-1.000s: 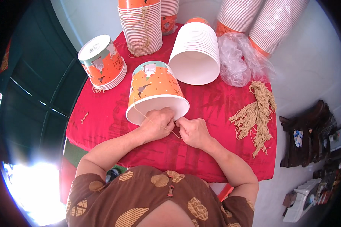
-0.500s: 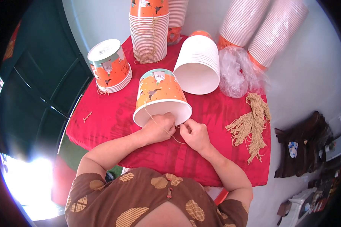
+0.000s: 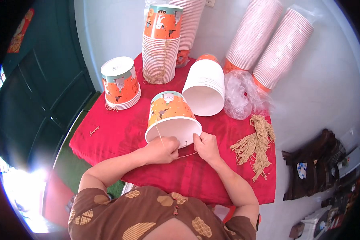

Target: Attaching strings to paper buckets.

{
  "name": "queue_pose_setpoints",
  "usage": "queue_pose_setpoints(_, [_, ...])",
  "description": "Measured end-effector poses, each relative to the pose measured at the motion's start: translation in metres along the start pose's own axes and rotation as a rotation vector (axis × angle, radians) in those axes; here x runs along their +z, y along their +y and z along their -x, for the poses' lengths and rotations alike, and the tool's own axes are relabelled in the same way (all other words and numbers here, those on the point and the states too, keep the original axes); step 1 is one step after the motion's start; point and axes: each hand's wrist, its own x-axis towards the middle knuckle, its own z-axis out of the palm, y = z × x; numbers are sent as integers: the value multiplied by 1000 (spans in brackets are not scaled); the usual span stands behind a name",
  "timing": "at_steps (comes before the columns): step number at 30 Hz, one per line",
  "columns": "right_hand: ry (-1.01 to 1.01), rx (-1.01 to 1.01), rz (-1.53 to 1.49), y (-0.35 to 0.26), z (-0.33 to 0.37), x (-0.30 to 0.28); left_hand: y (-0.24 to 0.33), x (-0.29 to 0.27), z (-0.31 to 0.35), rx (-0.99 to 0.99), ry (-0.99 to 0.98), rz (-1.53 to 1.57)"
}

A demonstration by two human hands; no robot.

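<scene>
Pinching the rim of the tilted orange paper bucket [image 3: 170,110], mid-frame, with the right hand's [image 3: 207,149] fingers [image 3: 197,139]; curling the left hand [image 3: 163,151] beneath its mouth, cannot tell whether gripping the cord [image 3: 188,155]. Could dent the rim by squeezing too hard, or snag the cord by leaving it looped across the left hand.

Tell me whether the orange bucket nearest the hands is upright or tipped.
Tipped: the orange bucket has its mouth turned toward the camera wearer, showing the white inside, while its green-banded end points away.
</scene>
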Motion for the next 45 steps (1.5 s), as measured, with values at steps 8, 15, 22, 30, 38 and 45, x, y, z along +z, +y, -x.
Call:
queue_pose_setpoints(8, [103, -53, -145, -36, -9, -45, 14, -95, 32, 199, -531, 490])
queue_pose_setpoints(15, [263, -217, -294, -63, -32, -65, -9, -127, -8, -225, 358, 1111])
queue_pose_setpoints(22, [346, -359, -268, -81, -56, -62, 8, -135, -69, -48, 384, 1651])
queue_pose_setpoints(30, [322, -225, -334, -74, -73, -63, 14, -126, -86, 103, 431, 1759])
queue_pose_setpoints(38, [289, -93, -264, -72, -73, -70, 5, -121, -81, 108, 465, 1851])
queue_pose_setpoints(45, [162, 60, -414, -73, -74, -60, 12, -111, -77, 185, 521, 1588])
